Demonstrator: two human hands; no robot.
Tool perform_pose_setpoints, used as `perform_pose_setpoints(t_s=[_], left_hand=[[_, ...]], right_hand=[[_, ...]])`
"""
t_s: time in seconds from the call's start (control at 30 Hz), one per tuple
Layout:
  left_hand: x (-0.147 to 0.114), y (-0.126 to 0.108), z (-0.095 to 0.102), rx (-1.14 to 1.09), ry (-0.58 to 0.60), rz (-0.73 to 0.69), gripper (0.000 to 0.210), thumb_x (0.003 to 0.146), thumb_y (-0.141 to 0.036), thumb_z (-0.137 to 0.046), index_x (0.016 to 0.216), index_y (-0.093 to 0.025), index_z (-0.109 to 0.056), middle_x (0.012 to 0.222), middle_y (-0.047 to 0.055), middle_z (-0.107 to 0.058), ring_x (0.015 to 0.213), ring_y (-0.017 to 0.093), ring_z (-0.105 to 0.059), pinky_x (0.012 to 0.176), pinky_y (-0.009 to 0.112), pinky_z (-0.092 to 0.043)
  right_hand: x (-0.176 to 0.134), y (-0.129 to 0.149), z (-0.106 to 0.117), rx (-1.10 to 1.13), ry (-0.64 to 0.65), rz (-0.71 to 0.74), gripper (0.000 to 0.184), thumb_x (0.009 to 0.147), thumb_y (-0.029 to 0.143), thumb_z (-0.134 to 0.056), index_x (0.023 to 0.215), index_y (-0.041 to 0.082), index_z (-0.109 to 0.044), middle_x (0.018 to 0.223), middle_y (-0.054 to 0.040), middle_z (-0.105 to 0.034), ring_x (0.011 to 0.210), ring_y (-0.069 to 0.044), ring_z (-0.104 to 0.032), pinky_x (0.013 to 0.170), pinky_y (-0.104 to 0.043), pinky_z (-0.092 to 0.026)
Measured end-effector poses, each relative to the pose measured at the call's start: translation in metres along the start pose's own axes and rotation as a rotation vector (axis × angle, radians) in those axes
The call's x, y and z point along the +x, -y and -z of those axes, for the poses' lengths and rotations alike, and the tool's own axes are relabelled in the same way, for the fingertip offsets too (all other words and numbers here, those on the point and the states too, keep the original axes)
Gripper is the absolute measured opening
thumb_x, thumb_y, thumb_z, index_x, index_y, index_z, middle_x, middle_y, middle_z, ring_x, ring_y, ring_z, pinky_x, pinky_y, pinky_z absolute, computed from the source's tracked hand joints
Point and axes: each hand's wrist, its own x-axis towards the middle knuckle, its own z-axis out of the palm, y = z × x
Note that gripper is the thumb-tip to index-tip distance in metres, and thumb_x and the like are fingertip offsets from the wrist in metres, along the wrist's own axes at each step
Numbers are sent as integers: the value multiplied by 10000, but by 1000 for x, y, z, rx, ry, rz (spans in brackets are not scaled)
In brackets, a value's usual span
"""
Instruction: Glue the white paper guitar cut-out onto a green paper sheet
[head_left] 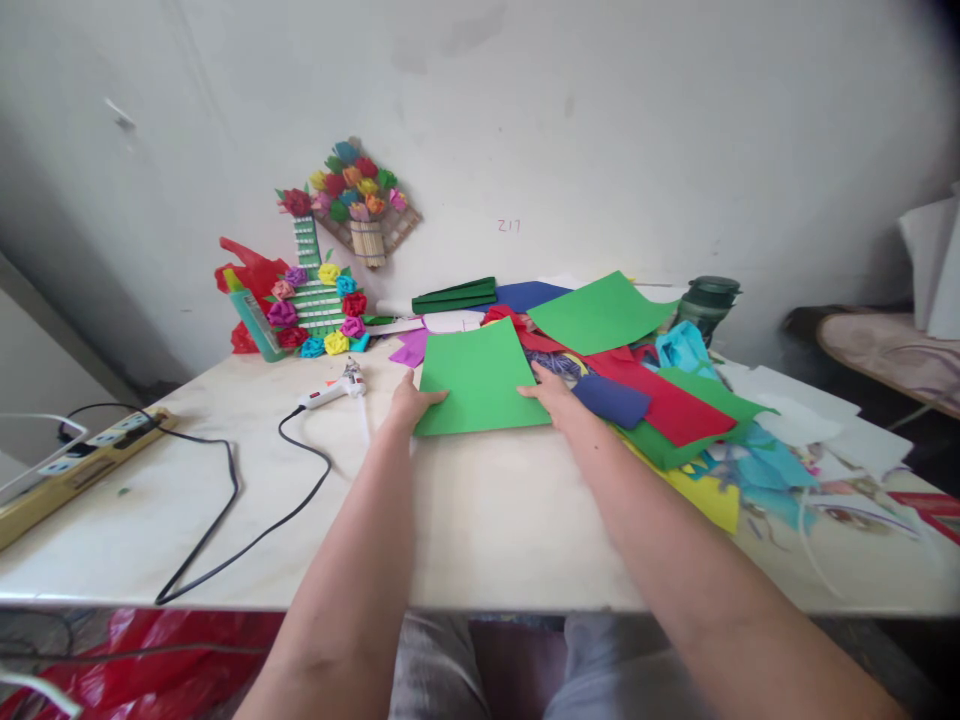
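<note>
Plainly, the flat green rectangular sheet of paper or foam [480, 385] lies right between the fingers, spanning the gap from one hand to the other. The left hand [407, 402] grips its left edge near the lower corner, thumb laid over the top face; the right hand [553, 392] holds the opposite edge in the same way. Whether the sheet's underside rests fully on the pale, smooth surface [517, 510], I cannot tell.

Just beyond the left fingers pokes a piece of purple paper [409, 348], partly behind the sheet. Just right of the right fingers is a small dark-blue piece [611, 400], with a long red sheet [686, 408] next to it. Near the left fingers, on their left side, lies a white glue gun [330, 391] with a black cord.

Farther off, beyond the right fingers, a second green sheet [600, 312] tops the heap, and a dark-green lidded bottle [703, 305] stands behind. Well beyond the left fingers, to their left, stand a teal bottle [256, 325] and a green-and-white guitar-shaped craft [318, 308] ringed with colourful paper roses.
</note>
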Motion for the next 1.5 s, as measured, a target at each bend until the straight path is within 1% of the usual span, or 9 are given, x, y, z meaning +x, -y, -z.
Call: perform_pose_setpoints(t_s=[0.1, 0.2, 0.37, 0.47, 0.6, 0.77, 1.03, 1.27, 1.5], left_hand=[[-6, -11, 0, 362, -87, -129, 967, 533, -427, -713, 1345, -205, -238, 1221, 147, -481, 1072, 309, -485, 847, 395, -398], [-15, -23, -1, 539, -127, -389, 791, 589, -529, -636, 1281, -244, -379, 1365, 98, -317, 1208, 318, -328, 930, 416, -326], [-25, -36, -3, 576, 244, -754, 777, 510, -588, -654, 1184, -230, -510, 1307, 37, -423, 1282, 281, -173, 1029, 396, -184], [-30, -40, -3, 478, 434, -725, 787, 436, -483, -734, 1164, -268, -526, 1265, 26, -472, 1258, 286, -244, 1010, 390, -223], [-31, -41, -3, 278, 507, -595, 569, 422, -299, -765, 978, -283, -646, 1095, 24, -603, 1141, 268, -437, 971, 333, -291], [-28, -36, -4, 175, 604, -497, 326, 487, -268, -723, 812, -254, -699, 965, 6, -659, 1083, 242, -494, 941, 306, -334], [-24, -30, -7, 264, 541, -718, 162, 553, -277, -695, 696, -201, -695, 853, 40, -652, 777, 166, -588, 719, 246, -429], [-23, -24, -8, 254, 549, -552, 219, 531, -333, -700, 678, -176, -659, 651, 2, -604, 614, 120, -536, 587, 213, -417], [-16, -16, -12, 186, 594, -547, 161, 544, -317, -686, 620, -177, -660, 670, 16, -628, 657, 135, -564, 613, 211, -426]], right_hand=[[-4, 3, 0, 0, -6, 0, 748, 608, 41, -631, 1291, 192, -368, 1216, -90, -512, 1007, -155, -549, 846, -304, -438], [-4, 3, 0, 38, 16, 9, 737, 616, 44, -624, 1288, 210, -370, 1212, -81, -517, 981, -150, -564, 835, -315, -445], [2, -2, 1, 84, 14, 19, 726, 599, 19, -603, 1270, 208, -400, 1224, -71, -508, 1021, -147, -541, 856, -302, -429], [6, -4, 3, 64, -8, 12, 681, 600, 41, -608, 1234, 229, -447, 1231, -52, -503, 1074, -153, -504, 874, -316, -416], [10, -7, 5, 18, -11, 7, 636, 586, 81, -637, 1190, 226, -500, 1143, -36, -572, 984, -157, -558, 856, -327, -431], [11, -8, 4, -3, 19, -14, 599, 585, 64, -625, 1161, 200, -531, 962, -26, -655, 815, -139, -611, 821, -322, -451], [11, -7, 1, -42, 9, -41, 566, 579, 60, -613, 1130, 172, -553, 1033, -63, -629, 918, -154, -582, 838, -330, -436], [9, -6, 1, -85, -14, -8, 524, 577, 62, -618, 1088, 173, -584, 1069, -63, -616, 969, -150, -562, 883, -310, -395], [8, -7, 1, -234, -46, 47, 494, 593, 92, -604, 1084, 146, -584, 1074, -81, -610, 951, -157, -565, 860, -296, -401]])
